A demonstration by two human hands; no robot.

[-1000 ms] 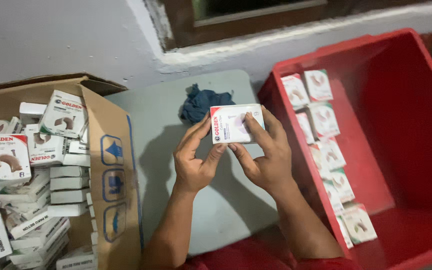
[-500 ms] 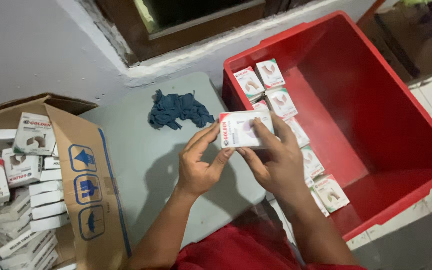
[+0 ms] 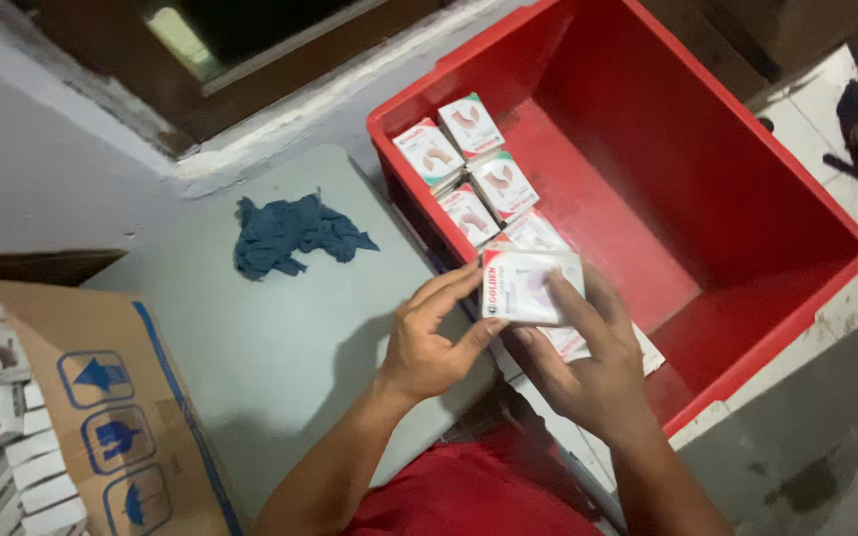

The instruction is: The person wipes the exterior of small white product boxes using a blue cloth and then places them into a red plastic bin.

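Both hands have carried the small white cardboard box (image 3: 531,286) toward the red plastic crate (image 3: 747,298). Left hand (image 3: 429,342) and right hand (image 3: 588,367) share a closed grip on it, over the crate's near rim. Just beyond the grip, matching white boxes (image 3: 469,169) line the crate's wall. Left of the grip stand the grey counter (image 3: 280,337), a crumpled blue cloth (image 3: 290,233) and an open brown carton (image 3: 101,397) of boxes.

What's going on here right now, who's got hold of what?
A person holds a small white cardboard box in both bare hands, left hand and right hand, over the near edge of a large red plastic crate. A row of similar small boxes lies along the crate's left wall. A crumpled blue cloth lies on the grey table, and an open brown cardboard carton full of more boxes sits at the left.
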